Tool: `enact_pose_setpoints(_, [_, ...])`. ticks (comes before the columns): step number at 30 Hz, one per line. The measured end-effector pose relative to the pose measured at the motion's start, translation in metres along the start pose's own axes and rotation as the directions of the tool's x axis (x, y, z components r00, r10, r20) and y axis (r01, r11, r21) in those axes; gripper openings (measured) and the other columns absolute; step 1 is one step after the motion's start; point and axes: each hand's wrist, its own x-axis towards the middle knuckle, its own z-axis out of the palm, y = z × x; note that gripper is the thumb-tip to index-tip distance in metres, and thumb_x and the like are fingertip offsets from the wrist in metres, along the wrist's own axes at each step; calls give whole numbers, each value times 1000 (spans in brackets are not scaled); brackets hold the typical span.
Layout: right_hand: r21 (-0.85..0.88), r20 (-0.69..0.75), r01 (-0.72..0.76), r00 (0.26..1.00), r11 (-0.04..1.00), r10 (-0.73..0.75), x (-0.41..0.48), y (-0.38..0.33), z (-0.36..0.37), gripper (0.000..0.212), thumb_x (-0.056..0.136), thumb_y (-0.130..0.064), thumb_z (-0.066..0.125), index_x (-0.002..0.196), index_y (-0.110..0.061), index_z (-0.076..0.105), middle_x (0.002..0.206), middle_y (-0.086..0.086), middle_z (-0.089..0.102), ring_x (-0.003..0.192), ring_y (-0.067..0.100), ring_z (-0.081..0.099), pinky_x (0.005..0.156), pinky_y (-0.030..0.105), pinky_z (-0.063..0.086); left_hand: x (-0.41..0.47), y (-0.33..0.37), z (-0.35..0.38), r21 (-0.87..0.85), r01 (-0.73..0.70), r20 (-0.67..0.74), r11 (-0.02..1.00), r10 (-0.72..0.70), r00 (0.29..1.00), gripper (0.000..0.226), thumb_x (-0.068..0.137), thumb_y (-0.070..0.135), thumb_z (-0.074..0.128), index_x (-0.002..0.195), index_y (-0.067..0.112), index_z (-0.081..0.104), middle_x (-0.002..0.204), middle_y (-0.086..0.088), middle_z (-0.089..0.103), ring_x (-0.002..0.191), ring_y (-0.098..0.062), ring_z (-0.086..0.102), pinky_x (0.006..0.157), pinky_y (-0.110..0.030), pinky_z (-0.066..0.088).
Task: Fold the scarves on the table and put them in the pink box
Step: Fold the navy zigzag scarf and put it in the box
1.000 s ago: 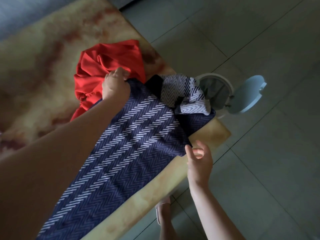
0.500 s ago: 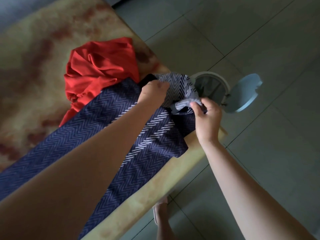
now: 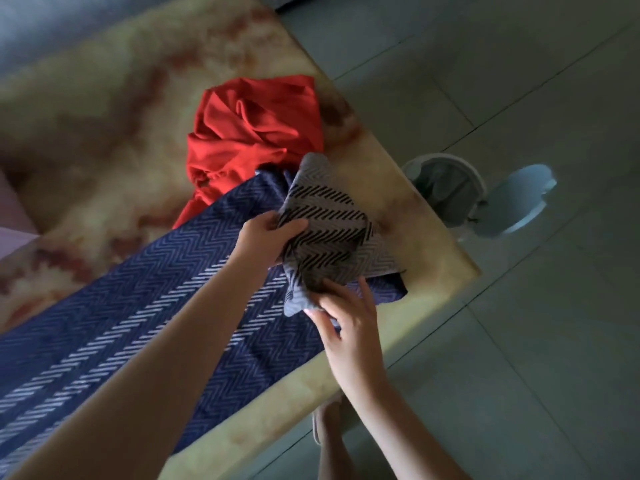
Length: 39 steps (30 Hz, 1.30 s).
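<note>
Holding the far end of the navy scarf [image 3: 145, 306] in both hands, I have it turned back over itself so the paler grey reverse with dark zigzag bars faces up. My left hand [image 3: 265, 239] grips the left edge of that turned-over flap, thumb on top and fingers curled underneath it. My right hand [image 3: 349, 327] has the flap's near, lower edge, fingertips bent down onto the cloth and the thumb spread toward the table's edge; how much fabric sits under the palm I cannot tell. The rest of the scarf lies flat and long on the table [image 3: 104, 116], running diagonally from the flap back toward me and under my left forearm, its white herringbone stripes showing along the length.

Just beyond the flap, touching the scarf's far end, the red scarf [image 3: 256, 133] sits in a crumpled heap, unfolded. The tabletop is a yellowish, marble-like surface with reddish veining, and I am working close to its right corner. At the far left edge of view a corner of the pink box [image 3: 12, 213] shows on the table, well apart from both scarves.

Off the table to the right, on the grey tiled floor [image 3: 519, 341], stands a round white bin [image 3: 446, 188] with its lid [image 3: 519, 199] swung open. My foot [image 3: 327, 424] shows below the table's near edge.
</note>
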Motion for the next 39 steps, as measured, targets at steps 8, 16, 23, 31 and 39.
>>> enact_pose_setpoints(8, [-20,303,144,944,989,-132,-46,-39,50,17,89,-31,53,83,-27,68,86,-13,68,91,5,61,117,34,16,-50,-71,-84,-318,122,-122,940,-168,978,9,90,11,57,93,19,60,96,-10,66,82,-20,62,81,-36,51])
enact_pose_setpoints(16, [-99,560,213,819,972,-123,-92,-75,110,22,92,-39,47,90,-27,65,86,-10,66,90,13,56,112,40,25,-84,-121,-168,81,5,-253,997,16,967,17,91,8,58,84,21,48,81,0,57,85,-19,54,76,-33,41])
enact_pose_setpoints(23, [-100,522,276,833,956,-186,-107,-93,143,28,87,-45,51,96,-26,71,87,-13,68,85,5,59,105,33,28,-100,-159,-227,247,22,-367,969,73,928,26,78,10,74,91,18,53,78,3,58,74,-20,54,73,-35,43])
enact_pose_setpoints(31, [-161,252,304,933,939,-258,-18,-113,164,23,87,-23,55,104,-13,67,107,1,64,99,22,56,92,32,41,-113,-174,-243,68,47,-422,997,-14,907,18,78,19,76,94,22,69,76,2,65,70,-12,58,69,-26,45])
enact_pose_setpoints(39, [-441,614,413,787,797,-68,76,-136,216,55,87,-48,58,130,-14,53,122,7,62,116,29,43,101,35,27,-119,-176,-237,0,310,-239,951,-301,923,57,88,59,49,102,8,70,101,-11,69,102,-24,62,94,-32,44])
